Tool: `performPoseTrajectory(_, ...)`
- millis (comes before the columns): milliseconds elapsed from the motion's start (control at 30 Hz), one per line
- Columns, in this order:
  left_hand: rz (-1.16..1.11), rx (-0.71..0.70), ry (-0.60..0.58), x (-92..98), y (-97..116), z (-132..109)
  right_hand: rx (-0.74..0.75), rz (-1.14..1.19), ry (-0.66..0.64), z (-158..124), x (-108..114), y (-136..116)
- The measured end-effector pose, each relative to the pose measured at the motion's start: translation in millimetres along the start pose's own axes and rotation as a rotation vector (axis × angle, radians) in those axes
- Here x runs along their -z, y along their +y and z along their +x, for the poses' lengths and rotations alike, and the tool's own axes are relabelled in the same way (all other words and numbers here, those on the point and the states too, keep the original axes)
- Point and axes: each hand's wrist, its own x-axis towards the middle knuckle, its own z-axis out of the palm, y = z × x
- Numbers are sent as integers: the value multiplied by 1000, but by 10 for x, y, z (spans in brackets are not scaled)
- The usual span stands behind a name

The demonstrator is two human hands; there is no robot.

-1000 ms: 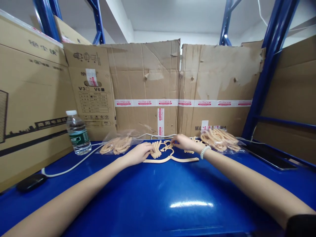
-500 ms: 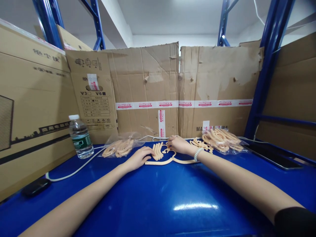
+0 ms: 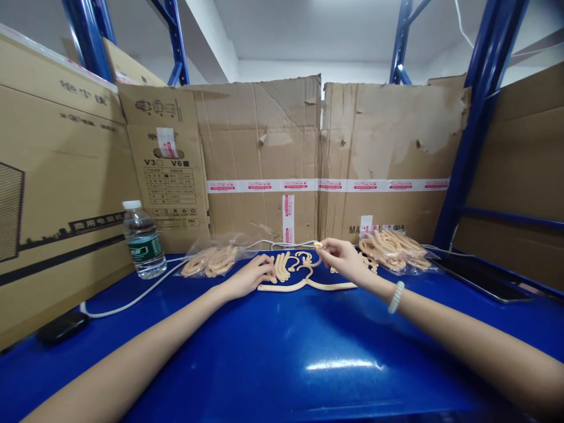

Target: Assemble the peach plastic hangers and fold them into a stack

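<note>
Centre of frame: pinching a small pale-beige piece [image 3: 318,245] in the right hand [image 3: 342,258], with grip clamped on it. Just left: resting a curled left hand [image 3: 247,276] beside fanned slim beige strips [image 3: 282,268]; cannot tell whether clamped on any. Lower, on glossy blue counter [image 3: 264,352]: long beige brace-shaped outline [image 3: 282,288].

Glossy blue tabletop [image 3: 273,352], curved beige pieces [image 3: 282,288], clear bags [image 3: 392,251], water bottle [image 3: 145,251], black object [image 3: 63,327], dark flat device [image 3: 489,281]
</note>
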Motion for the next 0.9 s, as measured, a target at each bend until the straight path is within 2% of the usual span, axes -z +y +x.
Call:
performPoseTrajectory(167, 16, -8, 218, 34, 247, 27, -236, 351, -95, -340, -193, -71)
performPoseTrajectory(233, -62, -31, 288, 25, 417, 34, -279, 436, -105, -388, -233, -88)
performPoseTrajectory(400, -270, -34, 364, -42, 831, 48, -332, 566, -73, -427, -232, -158)
performPoseTrajectory(500, -451, 98, 364, -114, 954, 34, -381, 635, -65, -453, -234, -187)
performPoseTrajectory(700, -933, 341, 358, -260, 1020, 29, -454, 740, -64, -491, -246, -199)
performPoseTrajectory(800, -1150, 434, 374, -305, 1045, 39, -454, 741, -62, -493, -247, -193)
performPoseTrajectory(900, -1259, 525, 409, -350, 1044, 29, -432, 690, -69, -502, -276, -157)
